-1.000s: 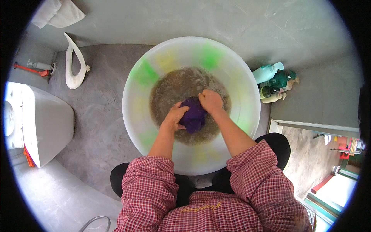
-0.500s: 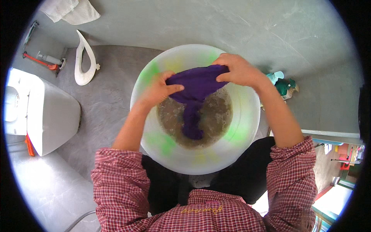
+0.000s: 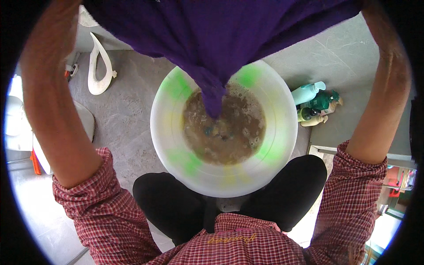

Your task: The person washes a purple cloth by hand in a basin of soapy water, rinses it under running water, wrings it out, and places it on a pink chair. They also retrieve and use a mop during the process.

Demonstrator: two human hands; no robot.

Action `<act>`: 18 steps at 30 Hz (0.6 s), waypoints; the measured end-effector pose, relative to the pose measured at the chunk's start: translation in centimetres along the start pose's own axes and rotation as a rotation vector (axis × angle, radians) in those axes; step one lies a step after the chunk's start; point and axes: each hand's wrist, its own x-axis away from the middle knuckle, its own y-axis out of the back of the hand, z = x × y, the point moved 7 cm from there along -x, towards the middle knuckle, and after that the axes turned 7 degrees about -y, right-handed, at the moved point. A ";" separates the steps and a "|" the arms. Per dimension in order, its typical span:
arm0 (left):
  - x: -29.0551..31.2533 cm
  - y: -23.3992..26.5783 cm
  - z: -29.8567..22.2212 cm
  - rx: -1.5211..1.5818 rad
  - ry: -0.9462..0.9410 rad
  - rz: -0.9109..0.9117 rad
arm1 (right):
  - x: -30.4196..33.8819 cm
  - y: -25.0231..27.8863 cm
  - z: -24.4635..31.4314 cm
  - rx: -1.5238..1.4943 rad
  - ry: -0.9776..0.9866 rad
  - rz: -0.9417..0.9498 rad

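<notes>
A wide purple cloth (image 3: 212, 39) is spread across the upper part of the view, close to me. It narrows to a wet, bunched tail hanging over the basin, its tip at or just above the water. Both my forearms reach up along the sides of the cloth. My left hand and my right hand lie beyond the upper edge, so their fingers are hidden. Below the cloth stands a round white basin (image 3: 170, 141) with green and yellow patches. Murky brownish water (image 3: 229, 143) with some foam fills its bottom.
My bent knees (image 3: 282, 190) flank the basin's near side. Several bottles (image 3: 309, 92) stand by the wall at right. A white toilet seat-like ring (image 3: 91, 75) leans at the far left. A white toilet (image 3: 84, 117) is partly behind my left arm.
Both arms have risen and spread apart, carrying the purple cloth up out of the basin toward me. The cloth is opened wider, and my hands have left the view.
</notes>
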 end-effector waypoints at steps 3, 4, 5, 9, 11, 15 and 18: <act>0.1 -1.2 1.1 0.035 0.171 0.286 | 0.4 -0.4 -1.6 -0.193 -0.027 0.089; 0.2 -0.8 2.1 0.046 0.243 0.434 | 0.7 -1.0 -3.1 -0.161 -0.041 0.115; 1.4 -0.8 4.1 -0.051 0.238 0.496 | 1.0 -1.3 -4.9 -0.129 -0.053 0.141; 13.4 -3.4 14.1 0.271 0.449 0.884 | 8.4 -10.2 -17.8 -0.311 -0.443 0.748; 22.6 -5.2 18.1 0.112 0.218 0.962 | 15.5 -15.3 -24.8 -0.245 -0.582 0.921; 42.7 -6.9 20.7 -0.263 0.277 1.571 | 32.3 -23.5 -31.8 0.122 -0.697 1.171; 51.7 -6.7 17.0 -0.353 0.397 1.894 | 41.1 -25.7 -32.6 0.458 -0.785 1.386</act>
